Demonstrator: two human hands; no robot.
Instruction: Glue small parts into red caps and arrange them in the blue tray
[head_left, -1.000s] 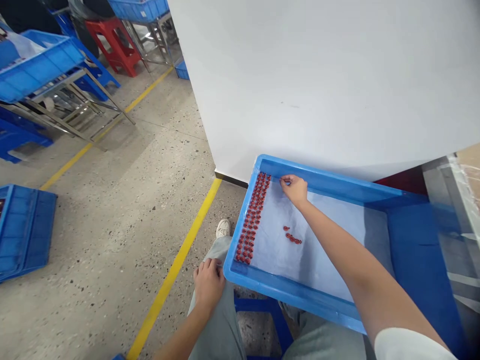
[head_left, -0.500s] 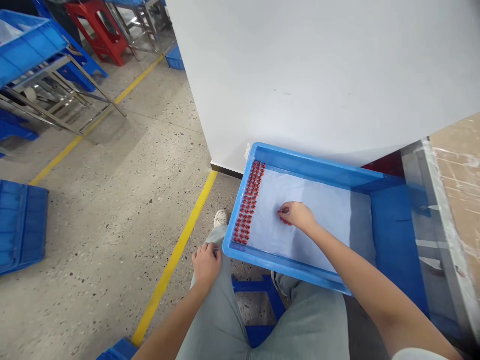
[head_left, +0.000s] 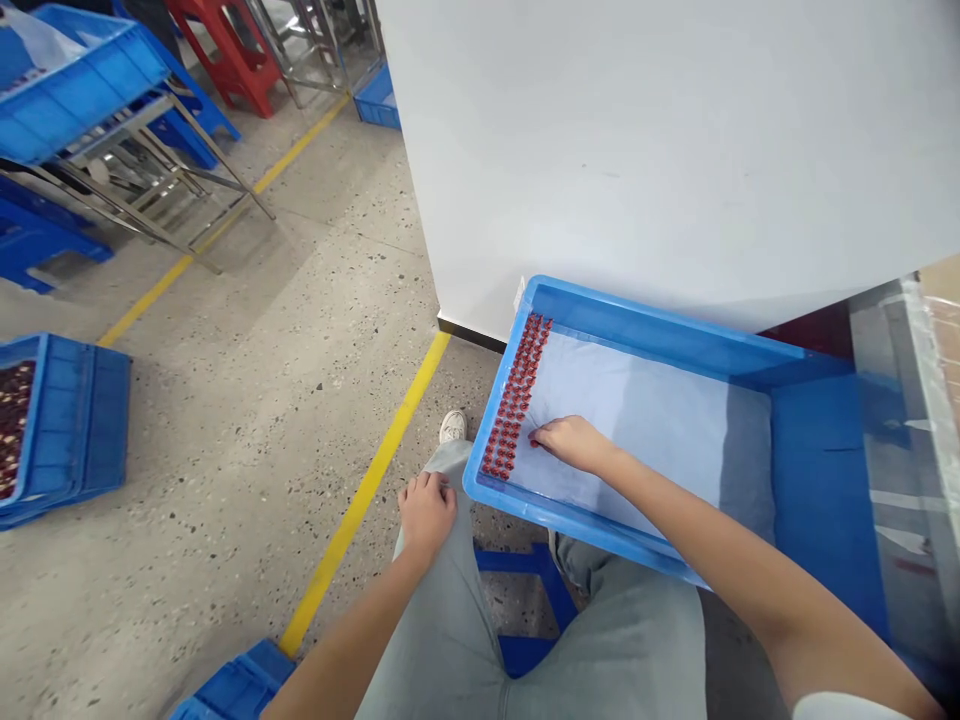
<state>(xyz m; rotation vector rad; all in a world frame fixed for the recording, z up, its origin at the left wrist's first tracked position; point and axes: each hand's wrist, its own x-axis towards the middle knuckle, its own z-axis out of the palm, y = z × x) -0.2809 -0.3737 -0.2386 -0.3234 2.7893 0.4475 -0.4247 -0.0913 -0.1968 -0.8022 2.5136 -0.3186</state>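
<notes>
Several rows of small red pieces (head_left: 514,415) stand close together along the left end of a blue plastic tray (head_left: 660,318), on a pale blue sheet (head_left: 645,400) that lines its bottom. Just right of those rows, my right hand (head_left: 574,442) is closed in a pinch on a small red piece (head_left: 535,440), low over the sheet. The fingers cover much of that piece, so its exact kind does not show. My left hand (head_left: 427,510) rests on my left knee outside the tray, fingers loosely bent over the trouser leg, with nothing visible in it.
A white panel (head_left: 637,150) rises behind the tray. On the right is a metal-edged bench (head_left: 900,400). Blue crates (head_left: 97,430) stand on the floor at left, one with dark red pieces inside. Farther back are a metal stand (head_left: 150,180) and a red stool (head_left: 232,60).
My right hand has moved left and slightly down, from the middle of the sheet to beside the rows, with a red piece. My left hand stays on the knee. The view has shifted slightly.
</notes>
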